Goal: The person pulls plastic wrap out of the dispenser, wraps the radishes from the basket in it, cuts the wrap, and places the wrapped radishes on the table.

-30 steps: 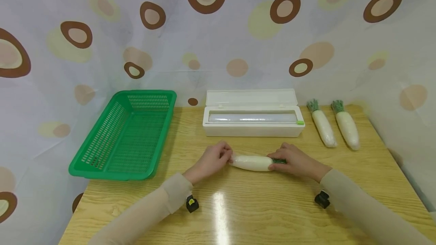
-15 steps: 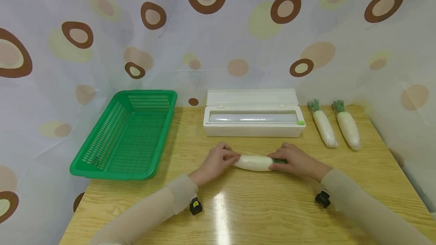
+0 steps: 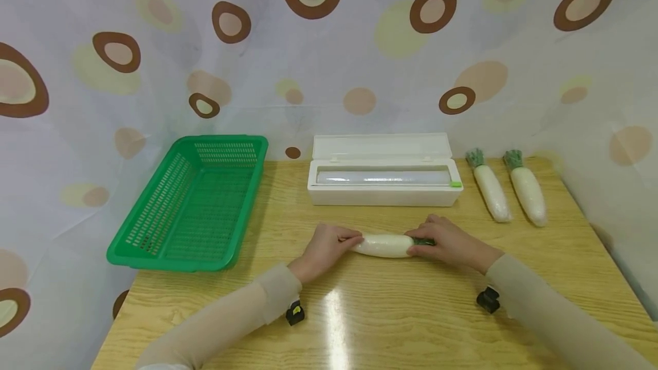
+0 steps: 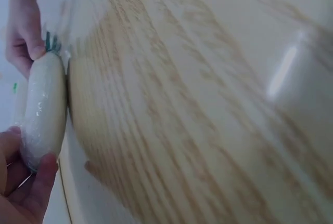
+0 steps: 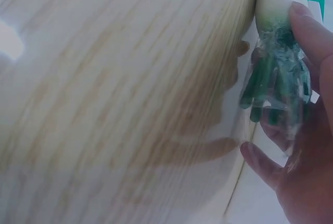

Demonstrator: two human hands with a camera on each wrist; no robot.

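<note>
A white radish [image 3: 385,246] wrapped in clear plastic film lies crosswise at the middle of the table, its green stem end pointing right. My left hand [image 3: 327,249] pinches its tapered left end between thumb and fingers. At the stem end my right hand [image 3: 448,244] grips the radish with thumb in front and fingers behind. In the left wrist view the film shines over the radish body [image 4: 46,104]. The right wrist view shows cut green stems [image 5: 273,86] bundled under crinkled film beside the palm.
Behind the hands stands a white cling film box [image 3: 382,197], lid raised, with a film roll [image 3: 382,178] inside. Two more wrapped radishes, a slimmer one [image 3: 492,193] and a thicker one [image 3: 528,196], lie at the back right. At left sits a green plastic basket [image 3: 241,210].
My left hand has shifted slightly right and now covers more of the radish's left tip, its fingers drawn closer together. The right hand keeps its place on the stem end.
</note>
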